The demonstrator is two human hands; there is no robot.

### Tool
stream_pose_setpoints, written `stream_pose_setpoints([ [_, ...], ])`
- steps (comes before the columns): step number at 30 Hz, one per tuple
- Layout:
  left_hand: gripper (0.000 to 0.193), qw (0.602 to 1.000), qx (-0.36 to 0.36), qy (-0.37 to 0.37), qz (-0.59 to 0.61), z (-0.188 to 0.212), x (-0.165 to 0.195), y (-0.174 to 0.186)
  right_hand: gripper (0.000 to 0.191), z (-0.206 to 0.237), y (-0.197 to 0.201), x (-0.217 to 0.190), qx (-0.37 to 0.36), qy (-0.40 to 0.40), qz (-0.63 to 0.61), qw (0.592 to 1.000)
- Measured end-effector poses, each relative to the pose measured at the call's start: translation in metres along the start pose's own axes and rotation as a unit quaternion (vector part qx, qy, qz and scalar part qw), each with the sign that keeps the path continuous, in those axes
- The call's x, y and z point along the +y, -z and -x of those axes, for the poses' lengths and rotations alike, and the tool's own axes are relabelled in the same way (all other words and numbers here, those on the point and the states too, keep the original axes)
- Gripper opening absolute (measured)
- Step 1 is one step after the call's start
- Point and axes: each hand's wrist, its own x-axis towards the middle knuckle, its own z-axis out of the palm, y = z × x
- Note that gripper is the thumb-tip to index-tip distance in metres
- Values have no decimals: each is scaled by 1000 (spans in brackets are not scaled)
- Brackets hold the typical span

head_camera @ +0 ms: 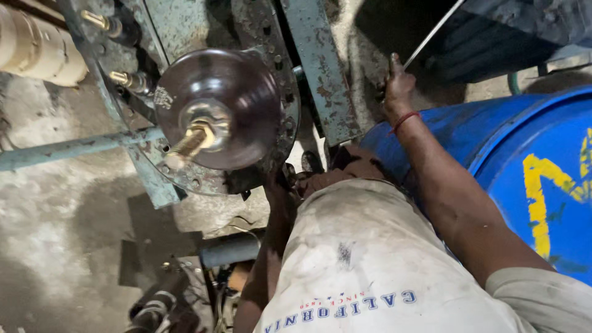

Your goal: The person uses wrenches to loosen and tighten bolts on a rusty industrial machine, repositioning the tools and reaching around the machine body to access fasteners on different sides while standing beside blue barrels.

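The right hand [398,86] reaches up and away from the body, its arm stretched along the side of a blue drum [542,179] that carries yellow paint marks. A red thread [404,119] circles the wrist. The hand rests against the rusty, pale green steel frame [320,68], just beside a thin metal rod [431,34] that runs up and to the right from it. Whether the fingers are curled on the rod or simply pressed to the frame cannot be told, since only the back of the hand shows.

The left hand is mostly hidden. Its forearm [271,246] runs up from the lower middle of the view and ends in the dark gap under the hub, so the state of its fingers cannot be told either.

The hub itself, a dark domed brake drum [237,102], sits left of centre on the frame, with a brass-coloured threaded axle stud and nut [194,140] sticking out of its middle. A ring of bolt holes edges the backing plate [287,117] behind it. A pale green bar [74,148] runs off to the left. The ground below is rough concrete [55,246].
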Motion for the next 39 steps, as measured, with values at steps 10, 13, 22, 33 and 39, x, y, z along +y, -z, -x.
stream_pose_setpoints([
  [10, 28, 995, 92, -10, 20, 24, -15, 21, 52, -100, 20, -28, -68, 17, 250, 966],
  [13, 28, 988, 140, -51, 32, 12, -23, 19, 61, -140, 29, -32, -118, -5, 307, 944],
  [22, 29, 948, 277, -155, 16, -9, -15, -5, 60, -208, 10, -58, -264, -53, 594, 758],
  [33, 36, 930, 279, -236, 32, -23, -44, -13, 49, -268, -44, -99, -431, 87, 590, 677],
  [39, 40, 943, 252, -213, 32, -48, -28, -8, 41, -239, -82, -158, -482, 152, 431, 748],
])
